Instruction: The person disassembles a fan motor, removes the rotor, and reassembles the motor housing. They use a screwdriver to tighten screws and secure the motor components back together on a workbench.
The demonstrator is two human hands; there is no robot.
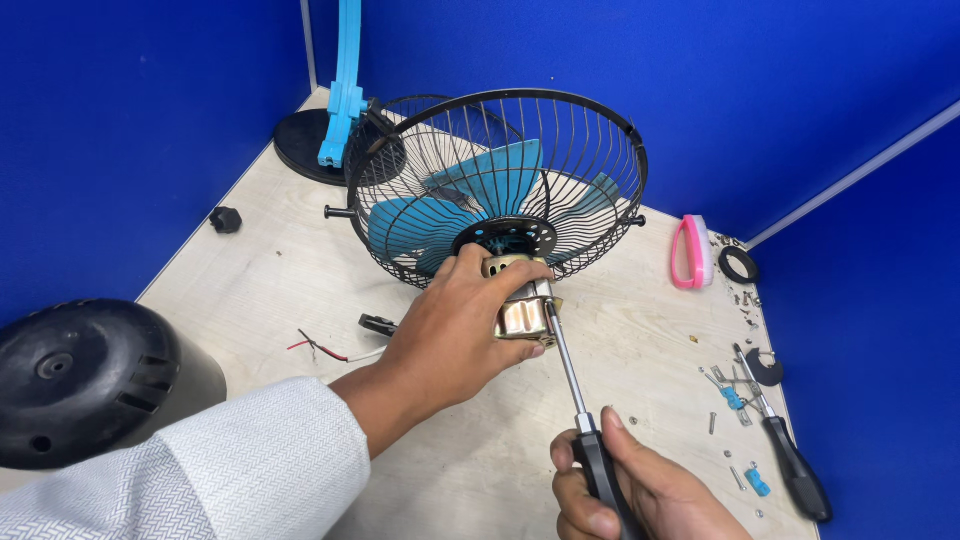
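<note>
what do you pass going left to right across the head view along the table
black motor cover → black knob → left hand on the metal motor → screwdriver in the right hand → pink tape dispenser → spare screwdriver

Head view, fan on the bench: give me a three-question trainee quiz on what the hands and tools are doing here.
1. True or false: the left hand grips the metal motor housing behind the black wire fan guard.
2. Which tool does the right hand hold?
A. pliers
B. a screwdriver
C. a wrench
3. Fill in: the fan blades inside the guard are coloured ____.

Key
1. True. The fingers wrap the housing just below the guard's hub.
2. B. Its tip meets the housing's right side; a second screwdriver lies unused among loose screws on the table.
3. Blue.
</note>
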